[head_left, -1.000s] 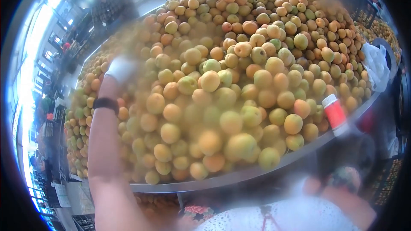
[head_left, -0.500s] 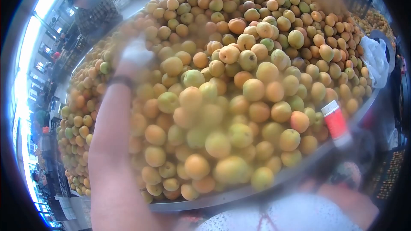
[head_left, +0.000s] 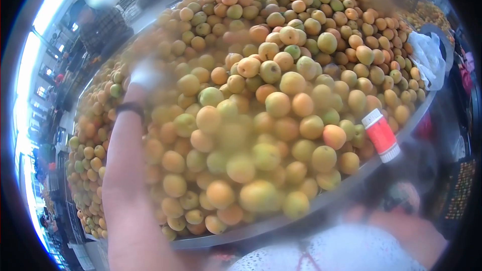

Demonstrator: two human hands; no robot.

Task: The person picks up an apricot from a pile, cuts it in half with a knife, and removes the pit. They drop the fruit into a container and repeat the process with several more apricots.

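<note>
My left hand [head_left: 144,74], pale white and apparently gloved, reaches into the left part of a large heap of apricots [head_left: 271,72]. A dark band circles the wrist. Blur smears its fingers, so whether it holds a fruit does not show. My right forearm [head_left: 414,236] is bent low at the right, in front of the table's metal rim [head_left: 281,228]. The right hand itself is lost in the haze. A red and white bottle [head_left: 380,135] lies tilted at the heap's right front edge, nearest to that arm.
A crumpled white plastic bag [head_left: 427,60] hangs over the right rim. Across the table at upper left stands a person in a checked shirt [head_left: 104,30]. Crates [head_left: 459,188] of small fruit are at far right. Haze on the lens blurs the middle.
The whole view has shifted, so the apricots, bottle and bag appear further left. My left hand stays over the left part of the heap, slightly lower and further left in view.
</note>
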